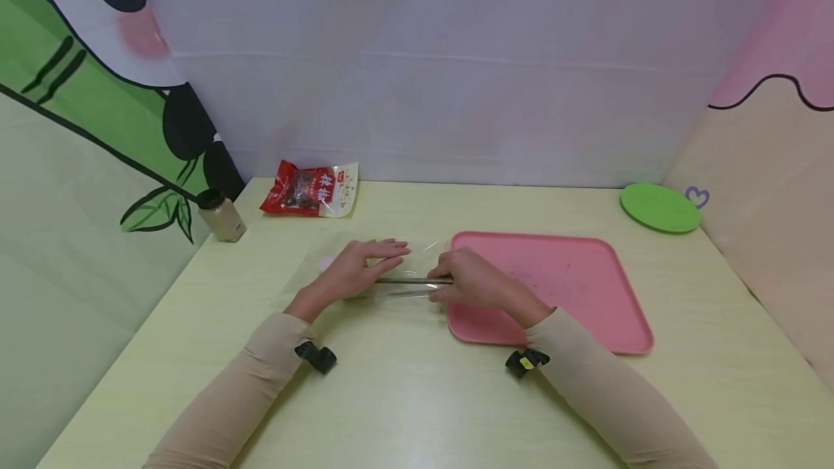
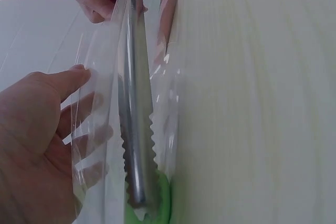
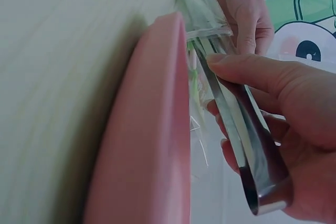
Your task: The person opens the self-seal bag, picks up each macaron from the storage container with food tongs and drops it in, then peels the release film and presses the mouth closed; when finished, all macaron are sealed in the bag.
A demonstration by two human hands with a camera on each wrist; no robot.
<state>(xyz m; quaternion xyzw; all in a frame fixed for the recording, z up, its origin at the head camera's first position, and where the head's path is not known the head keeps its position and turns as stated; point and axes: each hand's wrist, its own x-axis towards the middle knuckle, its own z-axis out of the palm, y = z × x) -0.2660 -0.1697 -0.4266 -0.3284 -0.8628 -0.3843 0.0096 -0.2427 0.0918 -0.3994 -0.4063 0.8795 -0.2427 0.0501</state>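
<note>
Metal tongs [image 1: 413,281] with serrated edges reach leftward from my right hand [image 1: 472,277], which grips them near the bent end between thumb and fingers. Around the tongs is a clear plastic bag [image 1: 423,255] lying on the table. My left hand [image 1: 357,266] is at the bag with fingers extended. In the left wrist view, several of its fingers show through the plastic [image 2: 92,135]. Near the serrated tip of the tongs [image 2: 137,93] is something green [image 2: 164,198], only partly visible. The right wrist view shows the tongs' two arms [image 3: 257,161] close together.
A pink tray [image 1: 573,288] lies under and beside my right hand, with small specks on it. Behind stand a red snack packet [image 1: 309,189] and a dark-capped jar [image 1: 223,216] at left. A green round disc [image 1: 660,208] lies at the back right corner.
</note>
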